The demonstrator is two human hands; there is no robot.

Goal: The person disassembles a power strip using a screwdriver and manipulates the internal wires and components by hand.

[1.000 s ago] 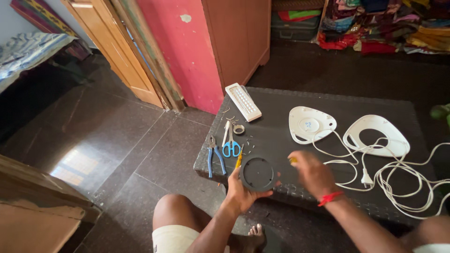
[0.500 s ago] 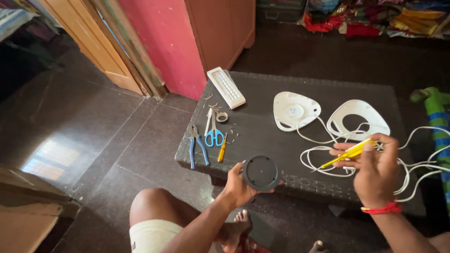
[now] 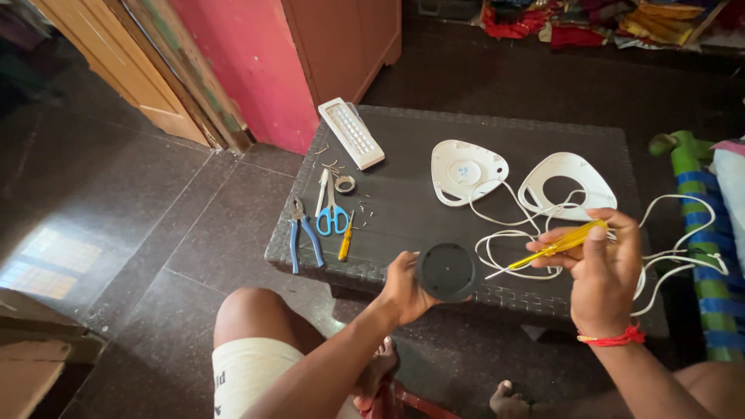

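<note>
Pliers [image 3: 301, 237] left of scissors [image 3: 330, 208]; both on table [image 3: 403, 209].

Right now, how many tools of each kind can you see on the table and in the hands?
Screwdrivers: 2, a long yellow screwdriver in the right hand and a small yellow screwdriver on the table
Scissors: 1
Pliers: 1
Total: 4

I see open dark table [image 3: 403, 202] between the scissors [image 3: 330, 208] and the white triangular shell [image 3: 464, 168], room there to reach through. To the right, tangled white cord [image 3: 512, 240] sprawls under my right hand [image 3: 601, 268]. Pliers [image 3: 301, 233], small screwdriver [image 3: 346, 239] and white lamp bar [image 3: 351, 133] crowd the left edge.
</note>
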